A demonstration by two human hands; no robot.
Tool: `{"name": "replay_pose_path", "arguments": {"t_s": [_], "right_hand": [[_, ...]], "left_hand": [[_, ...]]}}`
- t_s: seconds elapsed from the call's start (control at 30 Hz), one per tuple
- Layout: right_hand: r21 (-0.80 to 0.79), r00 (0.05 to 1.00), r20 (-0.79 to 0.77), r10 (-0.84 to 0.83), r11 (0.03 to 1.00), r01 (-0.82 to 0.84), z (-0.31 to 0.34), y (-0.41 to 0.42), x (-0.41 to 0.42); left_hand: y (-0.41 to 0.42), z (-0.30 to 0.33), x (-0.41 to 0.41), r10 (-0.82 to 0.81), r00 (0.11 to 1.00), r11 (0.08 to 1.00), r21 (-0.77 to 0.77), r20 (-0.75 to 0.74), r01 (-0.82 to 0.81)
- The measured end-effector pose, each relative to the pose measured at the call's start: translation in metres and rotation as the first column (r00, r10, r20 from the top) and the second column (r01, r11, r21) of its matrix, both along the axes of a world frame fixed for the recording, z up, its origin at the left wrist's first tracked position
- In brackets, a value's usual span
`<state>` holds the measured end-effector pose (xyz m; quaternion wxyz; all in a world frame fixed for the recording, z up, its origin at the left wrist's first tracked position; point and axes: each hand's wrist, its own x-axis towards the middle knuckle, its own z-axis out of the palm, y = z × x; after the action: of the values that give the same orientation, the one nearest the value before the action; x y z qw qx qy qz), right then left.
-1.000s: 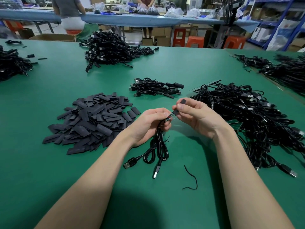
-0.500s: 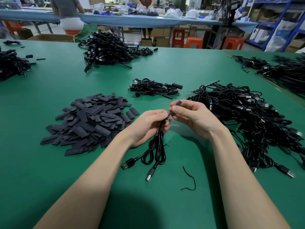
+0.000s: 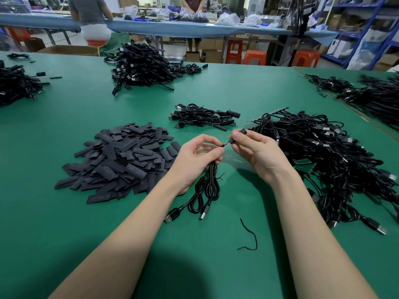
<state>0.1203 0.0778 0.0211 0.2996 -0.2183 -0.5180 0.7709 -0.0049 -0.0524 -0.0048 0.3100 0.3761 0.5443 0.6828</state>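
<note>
My left hand point(image 3: 199, 156) pinches the upper end of a coiled black USB cable point(image 3: 206, 188), whose loops and two plugs hang down to the green table point(image 3: 216, 93). My right hand point(image 3: 257, 151) holds a short black sleeve point(image 3: 239, 134) between thumb and fingers, right at the cable's bare tip. The tip's small exposed part shows in the gap between the two hands. Both hands hover just above the table.
A heap of flat black sleeves point(image 3: 121, 160) lies to the left. A small bundle of cables point(image 3: 203, 117) sits just beyond the hands, and a large tangle of cables point(image 3: 336, 156) spreads on the right. More cable piles point(image 3: 142, 67) lie farther back. A loose black tie point(image 3: 250, 236) lies near my right forearm.
The hands stayed together on the cable tip; the sleeve has shifted a little away from my left fingers, showing more of the bare tip.
</note>
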Motion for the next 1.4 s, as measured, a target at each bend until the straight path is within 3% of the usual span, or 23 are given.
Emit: {"name": "replay_pose_path", "arguments": {"t_s": [0.3, 0.83, 1.13, 1.4], "right_hand": [[-0.02, 0.999, 0.028, 0.037, 0.999, -0.037, -0.002, -0.006, -0.002], [-0.112, 0.999, -0.048, 0.026, 0.993, -0.031, -0.007, -0.013, -0.007], [-0.055, 0.99, 0.068, 0.121, 0.992, -0.117, -0.001, -0.005, 0.0], [-0.122, 0.996, 0.032, 0.084, 0.989, -0.079, -0.003, -0.011, -0.004]], "left_hand": [[0.001, -0.002, 0.0, 0.067, 0.996, 0.998, -0.006, -0.061, -0.068], [0.001, -0.002, 0.001, 0.08, 0.997, 0.997, 0.013, -0.018, -0.08], [0.001, -0.002, -0.001, 0.081, 0.996, 0.997, 0.002, -0.022, -0.081], [0.0, -0.001, 0.0, 0.081, 0.996, 0.997, 0.008, -0.022, -0.081]]}}
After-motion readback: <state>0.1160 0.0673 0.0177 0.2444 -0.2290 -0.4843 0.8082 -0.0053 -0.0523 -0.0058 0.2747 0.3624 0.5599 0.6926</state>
